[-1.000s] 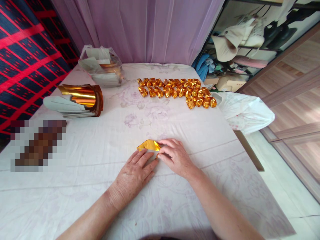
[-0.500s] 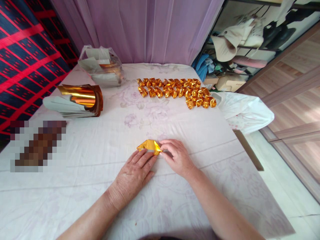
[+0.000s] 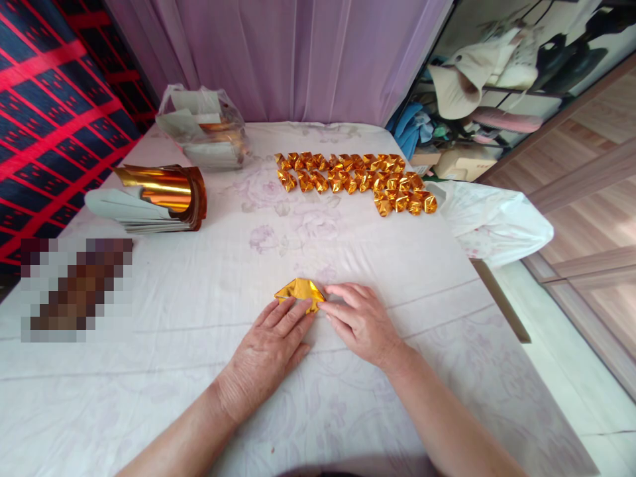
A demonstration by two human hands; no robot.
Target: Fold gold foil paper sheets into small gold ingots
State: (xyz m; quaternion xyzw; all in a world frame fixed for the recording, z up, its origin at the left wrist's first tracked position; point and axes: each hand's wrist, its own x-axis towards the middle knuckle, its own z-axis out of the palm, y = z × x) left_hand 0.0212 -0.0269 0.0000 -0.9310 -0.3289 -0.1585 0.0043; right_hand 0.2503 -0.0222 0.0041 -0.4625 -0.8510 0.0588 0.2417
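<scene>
A folded piece of gold foil paper (image 3: pixel 299 290) lies on the white flowered tablecloth (image 3: pixel 209 291) in front of me. My left hand (image 3: pixel 265 354) lies flat with its fingertips pressing the paper's near edge. My right hand (image 3: pixel 362 323) touches the paper's right corner with its fingertips. Several finished gold folded pieces (image 3: pixel 355 180) lie in rows at the far side of the table.
A stack of gold and silver foil sheets (image 3: pixel 154 197) curls at the left. Behind it sits a clear plastic bag of sheets (image 3: pixel 203 129). A white plastic bag (image 3: pixel 489 222) hangs off the table's right edge. A blurred patch (image 3: pixel 74 288) covers something at the left.
My right hand's fingers have slid off the top of the gold paper to its right corner. The paper looks folded a little narrower. The left hand has stayed put.
</scene>
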